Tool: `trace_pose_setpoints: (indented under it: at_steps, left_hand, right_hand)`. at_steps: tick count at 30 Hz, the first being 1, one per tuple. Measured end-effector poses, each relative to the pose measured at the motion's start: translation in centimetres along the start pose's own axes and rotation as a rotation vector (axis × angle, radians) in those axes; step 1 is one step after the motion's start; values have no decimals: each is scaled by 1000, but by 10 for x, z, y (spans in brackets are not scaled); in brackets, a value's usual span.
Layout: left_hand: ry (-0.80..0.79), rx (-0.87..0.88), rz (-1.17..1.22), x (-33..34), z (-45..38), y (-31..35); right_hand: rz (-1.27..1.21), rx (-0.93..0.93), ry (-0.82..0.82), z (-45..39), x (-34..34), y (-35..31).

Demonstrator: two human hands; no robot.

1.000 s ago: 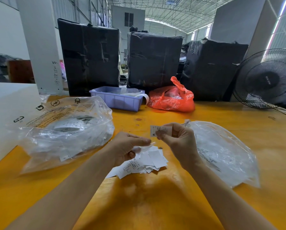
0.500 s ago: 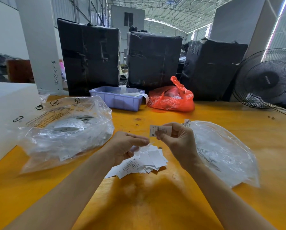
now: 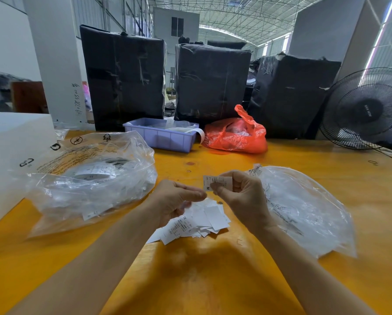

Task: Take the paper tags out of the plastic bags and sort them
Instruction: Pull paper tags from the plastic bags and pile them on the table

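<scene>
Big clear bags flank the tag pile: full bag left of it, flatter bag right. Above the pile, right hand pinches an "M" tag; left hand curled, contents unclear. Risk: the fan, well beyond the pile, could scatter the loose tags.

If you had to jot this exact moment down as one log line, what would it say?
step: sorting tags | right hand: pinches paper tag marked M | left hand: curled, grip unclear | loose tag pile: on orange table under hands
</scene>
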State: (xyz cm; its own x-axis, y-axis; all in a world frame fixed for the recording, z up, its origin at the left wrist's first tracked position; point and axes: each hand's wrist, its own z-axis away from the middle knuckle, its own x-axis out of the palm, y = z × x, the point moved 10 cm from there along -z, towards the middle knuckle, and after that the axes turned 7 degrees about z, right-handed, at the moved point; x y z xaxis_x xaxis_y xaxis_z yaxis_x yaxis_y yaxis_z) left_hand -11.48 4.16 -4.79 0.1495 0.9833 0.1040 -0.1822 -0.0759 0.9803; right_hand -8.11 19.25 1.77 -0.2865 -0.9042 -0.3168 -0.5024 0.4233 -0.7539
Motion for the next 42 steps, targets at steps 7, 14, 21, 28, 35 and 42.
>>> trace_pose_setpoints:
  at_steps: [7,14,21,28,35,42]
  left_hand:
    - [-10,-8,33,3,3,1]
    - [-34,2,48,5,1,1]
    - [-70,3,84,7,-3,-1]
    - [-40,19,116,4,-4,0]
    - [-21,35,177,2,-3,3]
    - [-5,48,184,1,-2,4]
  right_hand:
    - [-59,49,75,-3,-10,5]
    - [-55,52,20,-2,-6,2]
    - [-52,87,-14,-1,-2,6]
    - [-42,99,10,-2,-4,9]
    - [-70,92,19,-4,-6,9]
    - [53,8,17,-3,-5,4]
